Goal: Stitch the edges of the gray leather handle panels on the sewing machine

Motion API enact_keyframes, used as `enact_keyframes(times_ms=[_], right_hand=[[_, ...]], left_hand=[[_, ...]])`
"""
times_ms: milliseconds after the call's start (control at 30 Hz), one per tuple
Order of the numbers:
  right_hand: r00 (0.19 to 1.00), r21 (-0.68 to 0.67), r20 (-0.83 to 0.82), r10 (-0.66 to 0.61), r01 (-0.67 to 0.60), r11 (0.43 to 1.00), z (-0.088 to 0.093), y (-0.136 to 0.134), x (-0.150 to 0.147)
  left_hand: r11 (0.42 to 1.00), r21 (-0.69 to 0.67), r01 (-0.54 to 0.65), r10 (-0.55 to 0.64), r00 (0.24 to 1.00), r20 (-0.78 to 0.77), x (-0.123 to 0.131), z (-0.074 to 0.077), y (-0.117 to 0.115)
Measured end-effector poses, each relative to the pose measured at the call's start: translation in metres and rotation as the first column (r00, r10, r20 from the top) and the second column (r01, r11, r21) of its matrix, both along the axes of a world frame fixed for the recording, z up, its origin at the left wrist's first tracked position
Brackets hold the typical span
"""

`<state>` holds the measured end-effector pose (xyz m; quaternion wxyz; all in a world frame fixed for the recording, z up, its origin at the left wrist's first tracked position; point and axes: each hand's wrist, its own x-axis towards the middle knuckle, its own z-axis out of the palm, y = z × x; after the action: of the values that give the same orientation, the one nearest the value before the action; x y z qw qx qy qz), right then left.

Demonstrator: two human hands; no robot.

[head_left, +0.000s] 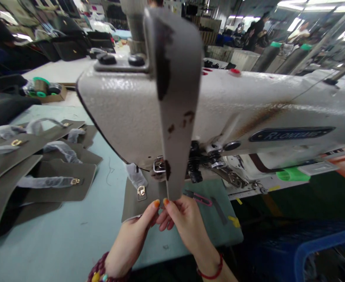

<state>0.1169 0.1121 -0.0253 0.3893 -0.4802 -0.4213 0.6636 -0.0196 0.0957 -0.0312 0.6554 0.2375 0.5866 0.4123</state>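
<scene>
A pale bar [180, 105] is partly hiding the sewing machine [116, 105]; the left hand [133, 239] is partly covering a grey panel [130, 203]; the view's right edge is cropping a blue crate [300, 250].

Sewing machine [116, 109]: bars the way ahead.
Tabletop [78, 239]: passage leftward until gray panels [86, 172].
Pink-handled tool [204, 200]: obstructs rightward.

Left hand [133, 235] near the front edge of the counter [69, 243], thumb [149, 212] stretched forward, its fingers mostly hidden, right hand [187, 221] just beside, palm turned inward, fingers [164, 222] curled, both orange-nailed thumb tips almost meeting, wrists angled toward each other
</scene>
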Motion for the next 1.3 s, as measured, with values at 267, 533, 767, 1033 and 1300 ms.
enact_keyframes(times_ms=[267, 533, 767, 1033, 1300], right_hand=[[0.999, 0.029, 0.042, -0.02, 0.019, 0.999, 0.002, 0.009, -0.006], [1.0, 0.017, 0.008, -0.029, 0.029, 0.999, 0.0, 0.024, -0.011], [0.996, 0.055, 0.035, -0.078, 0.076, 0.996, -0.009, 0.036, -0.018], [0.994, 0.03, -0.01, -0.111, 0.111, 0.993, -0.015, 0.03, -0.022], [0.998, -0.006, -0.037, -0.041, 0.041, 0.999, -0.01, 0.015, -0.022]], left_hand=[[0.994, 0.106, -0.009, 0.004, 0.999, 0.045, -0.007, 0.003, 0.015], [0.995, 0.067, 0.076, -0.081, 0.994, 0.071, -0.015, -0.001, 0.03], [0.995, 0.076, 0.063, -0.069, 0.995, 0.077, -0.018, -0.001, 0.043], [0.991, 0.123, 0.059, -0.069, 0.994, 0.084, -0.021, -0.003, 0.058], [0.993, 0.11, 0.041, -0.038, 0.999, -0.028, -0.022, -0.007, 0.063]])
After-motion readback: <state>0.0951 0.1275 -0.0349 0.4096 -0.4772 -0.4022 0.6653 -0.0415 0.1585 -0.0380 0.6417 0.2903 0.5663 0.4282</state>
